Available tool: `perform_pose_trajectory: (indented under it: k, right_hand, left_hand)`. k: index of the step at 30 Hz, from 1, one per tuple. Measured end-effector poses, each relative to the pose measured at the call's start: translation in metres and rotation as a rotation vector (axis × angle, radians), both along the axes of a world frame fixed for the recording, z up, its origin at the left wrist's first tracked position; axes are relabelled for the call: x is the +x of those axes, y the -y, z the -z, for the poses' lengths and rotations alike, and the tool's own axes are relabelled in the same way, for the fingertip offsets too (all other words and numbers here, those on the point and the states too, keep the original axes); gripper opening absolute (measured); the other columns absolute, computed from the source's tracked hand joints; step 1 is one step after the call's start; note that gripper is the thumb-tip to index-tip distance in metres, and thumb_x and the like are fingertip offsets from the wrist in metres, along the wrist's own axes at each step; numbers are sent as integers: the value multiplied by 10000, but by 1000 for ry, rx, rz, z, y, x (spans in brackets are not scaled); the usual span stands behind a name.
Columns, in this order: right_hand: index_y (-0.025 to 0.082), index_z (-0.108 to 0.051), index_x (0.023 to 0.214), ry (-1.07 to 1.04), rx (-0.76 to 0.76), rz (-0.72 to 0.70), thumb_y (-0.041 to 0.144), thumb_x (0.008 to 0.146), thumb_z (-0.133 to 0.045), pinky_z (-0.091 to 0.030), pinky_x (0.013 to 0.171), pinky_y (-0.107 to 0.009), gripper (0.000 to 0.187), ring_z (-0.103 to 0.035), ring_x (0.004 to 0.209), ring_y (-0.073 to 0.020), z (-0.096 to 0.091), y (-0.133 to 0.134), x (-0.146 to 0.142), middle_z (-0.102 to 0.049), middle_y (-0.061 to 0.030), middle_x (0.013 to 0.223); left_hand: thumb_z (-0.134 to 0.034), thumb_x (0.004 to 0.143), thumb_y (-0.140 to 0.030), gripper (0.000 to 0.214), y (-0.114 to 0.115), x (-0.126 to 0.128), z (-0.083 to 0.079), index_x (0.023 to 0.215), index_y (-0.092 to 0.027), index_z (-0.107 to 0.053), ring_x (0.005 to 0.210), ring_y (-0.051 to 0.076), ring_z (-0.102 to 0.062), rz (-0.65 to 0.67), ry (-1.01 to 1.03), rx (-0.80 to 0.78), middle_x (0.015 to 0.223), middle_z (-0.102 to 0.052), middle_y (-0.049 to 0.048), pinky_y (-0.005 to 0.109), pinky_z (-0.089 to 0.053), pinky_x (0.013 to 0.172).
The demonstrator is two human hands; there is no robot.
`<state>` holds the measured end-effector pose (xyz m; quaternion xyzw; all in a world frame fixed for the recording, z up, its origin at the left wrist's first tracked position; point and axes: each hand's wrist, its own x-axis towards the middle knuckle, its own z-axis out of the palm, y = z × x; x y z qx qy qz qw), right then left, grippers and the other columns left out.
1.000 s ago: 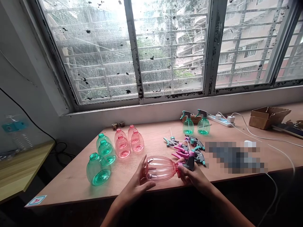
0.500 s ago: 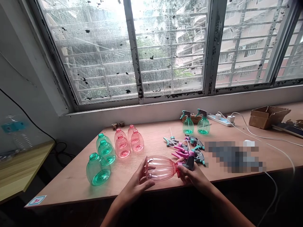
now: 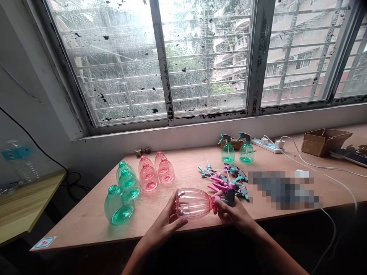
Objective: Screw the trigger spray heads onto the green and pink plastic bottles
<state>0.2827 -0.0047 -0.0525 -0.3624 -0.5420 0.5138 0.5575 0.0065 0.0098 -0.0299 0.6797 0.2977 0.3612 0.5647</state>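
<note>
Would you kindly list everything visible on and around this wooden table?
pink translucent plastic bottle: one, pink, sideways between the hands
grey-and-pink spray trigger head: one, grey-pink, at that bottle's neck
headless pink plastic bottles: four, pink, left of centre
headless green plastic bottles: three, green, far left
green plastic spray bottles with heads: two, green, back
loose trigger heads: pile, pink and teal, centre
white power strip: one, white, back right
brown cardboard box: one, brown, far right
wooden table: one, light brown, bearing everything
left hand: one, on bottle's base
right hand: one, on trigger head

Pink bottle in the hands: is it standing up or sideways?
Sideways. The pink bottle has its base at the left hand, neck at the right hand.
</note>
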Motion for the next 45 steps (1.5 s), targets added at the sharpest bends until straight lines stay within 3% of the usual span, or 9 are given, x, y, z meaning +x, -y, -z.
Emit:
perform_pose_trajectory:
  k: [5,11,16,21,26,30,36,41,45]
  right_hand:
    - [203,-532,939,-10,-6,-6,591,809,-717,-323,373,-208,449,-508,391,-103,-1,0,0,-675,0,655]
    - [201,-523,955,-21,-21,-4,602,806,-717,-327,376,-211,470,-509,402,-108,0,0,-1,-662,0,641]
    - [209,-538,939,-39,-69,17,618,774,-742,-330,391,-212,486,-469,409,-101,-1,1,-1,-592,39,581]
    - [215,-554,941,-60,-71,31,608,762,-760,-306,394,-198,478,-440,411,-90,-2,2,-1,-522,69,559]
    - [223,-556,934,-109,-108,31,605,734,-788,-355,402,-209,489,-470,428,-94,0,2,-2,-555,59,602]
    - [217,-550,968,-96,-96,25,576,765,-779,-366,405,-211,472,-488,431,-96,2,0,0,-605,37,639]
    - [200,-556,1015,-52,2,-11,549,839,-717,-317,384,-195,422,-498,411,-92,4,-2,1,-640,14,668]
    - [198,-561,1014,-72,4,-15,539,852,-707,-301,379,-188,405,-498,406,-87,3,-2,1,-646,10,665]
    - [194,-562,993,-68,1,-16,538,839,-720,-286,370,-186,408,-493,392,-87,1,-1,0,-653,5,657]
  left_hand:
    - [-734,876,-331,963,-2,-1,4,1580,-371,-78,1265,287,-568,-2,-24,24,1480,-480,120,497,-411,1115]
    - [-792,820,-316,1064,1,2,2,1576,-391,-47,1354,324,-488,-24,-15,10,1636,-261,111,494,-389,1142]
    - [-748,860,-364,918,2,2,-3,1579,-313,-179,1346,315,-495,-4,-21,-9,1487,-491,126,491,-351,1168]
    - [-788,824,-323,993,0,4,-1,1574,-376,-139,1260,305,-570,-36,-33,24,1439,-520,115,523,-399,1128]
    - [-805,807,-304,1024,0,2,1,1577,-364,-133,1293,316,-541,-15,-14,23,1455,-507,119,503,-416,1119]
    - [-760,850,-349,921,0,1,0,1573,-324,-190,1321,327,-517,-37,-17,4,1478,-483,136,500,-406,1125]
    - [-753,857,-339,900,-1,2,0,1555,-406,-188,1361,312,-480,-46,-28,63,1596,-333,96,490,-382,1147]
    - [-764,848,-317,913,-2,2,-1,1551,-362,-183,1302,289,-533,-36,-37,65,1395,-539,120,498,-397,1126]
    - [-774,837,-290,857,-1,4,-1,1506,-365,-244,1307,296,-521,-59,-15,69,1399,-525,120,493,-423,1105]
